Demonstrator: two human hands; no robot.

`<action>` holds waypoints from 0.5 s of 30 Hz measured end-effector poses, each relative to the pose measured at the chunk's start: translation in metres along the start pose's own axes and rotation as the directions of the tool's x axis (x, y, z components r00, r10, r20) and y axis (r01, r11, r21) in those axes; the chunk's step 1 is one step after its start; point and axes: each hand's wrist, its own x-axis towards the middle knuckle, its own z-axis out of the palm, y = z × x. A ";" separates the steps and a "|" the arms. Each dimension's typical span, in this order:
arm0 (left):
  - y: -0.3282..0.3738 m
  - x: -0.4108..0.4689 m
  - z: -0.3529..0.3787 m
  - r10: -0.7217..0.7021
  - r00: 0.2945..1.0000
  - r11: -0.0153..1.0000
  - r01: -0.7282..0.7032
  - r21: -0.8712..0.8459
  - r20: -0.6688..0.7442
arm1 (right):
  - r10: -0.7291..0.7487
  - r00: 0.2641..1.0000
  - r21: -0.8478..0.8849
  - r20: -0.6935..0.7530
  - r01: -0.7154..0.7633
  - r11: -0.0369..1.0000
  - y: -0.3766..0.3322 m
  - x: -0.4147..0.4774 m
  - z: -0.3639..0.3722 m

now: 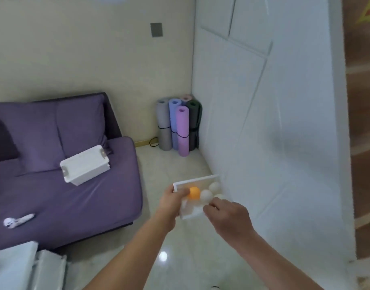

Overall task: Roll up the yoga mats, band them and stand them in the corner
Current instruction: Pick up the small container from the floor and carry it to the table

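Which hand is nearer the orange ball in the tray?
Left. The left hand grips the clear tray at its edge right beside the orange ball; the right hand holds the tray's near side, past the white balls.

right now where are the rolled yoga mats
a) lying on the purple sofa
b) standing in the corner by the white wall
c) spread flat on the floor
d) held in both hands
b: the rolled yoga mats stand upright in the corner, black bands around several, while both hands hold a small tray of balls.

One head-worn view looks forward and down, hands near, room corner well beyond.
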 end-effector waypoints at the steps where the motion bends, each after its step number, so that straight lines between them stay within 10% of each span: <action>1: 0.006 0.005 -0.013 0.000 0.999 0.999 -0.002 -0.035 -0.041 | -0.036 0.999 0.029 -0.008 0.037 0.999 -0.005 0.017 0.008; 15: 0.057 0.081 -0.128 -0.046 0.918 0.943 -0.090 -0.321 -0.393 | -0.424 0.906 0.327 0.018 0.395 0.859 -0.041 0.196 0.114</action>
